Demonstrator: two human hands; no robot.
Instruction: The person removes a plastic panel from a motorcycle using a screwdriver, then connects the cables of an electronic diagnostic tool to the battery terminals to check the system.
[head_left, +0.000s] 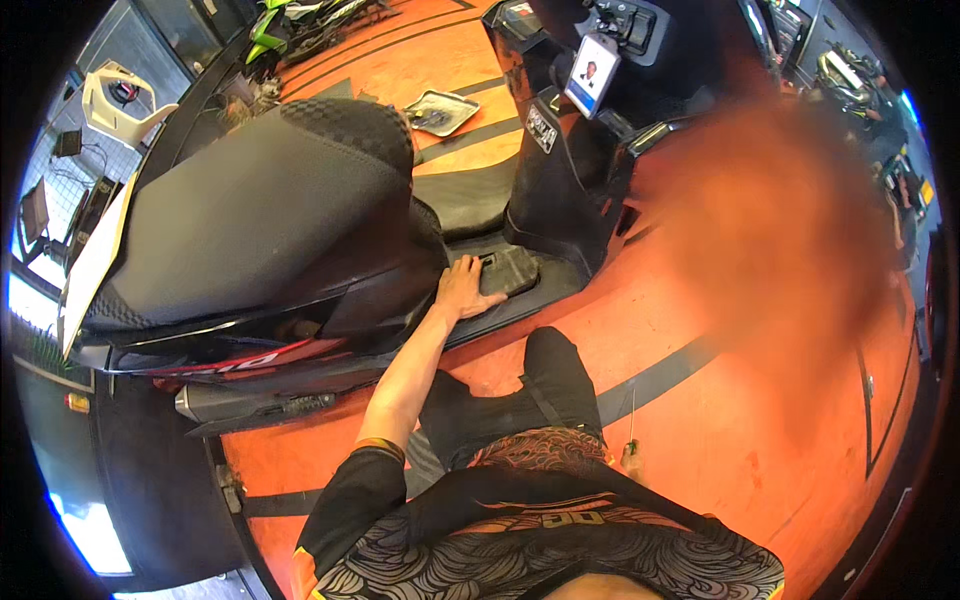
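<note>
A motor scooter with a dark textured seat (247, 217) stands before me. My left hand (465, 289) rests on its footboard at the near edge of a dark plastic cover (511, 271), thumb spread from the fingers. The fingertips lie beside a small dark slot in that cover. Low at my right side, my right hand (634, 466) is partly hidden by my body. It holds a screwdriver (633, 439) with a green handle, its thin shaft pointing forward and away from the scooter.
A metal tray (442, 112) with small items lies on the orange floor beyond the scooter. An ID card (591, 75) hangs near the front panel. A white plastic chair (124, 105) and a green motorcycle (270, 30) stand farther back. A blurred patch covers the right side.
</note>
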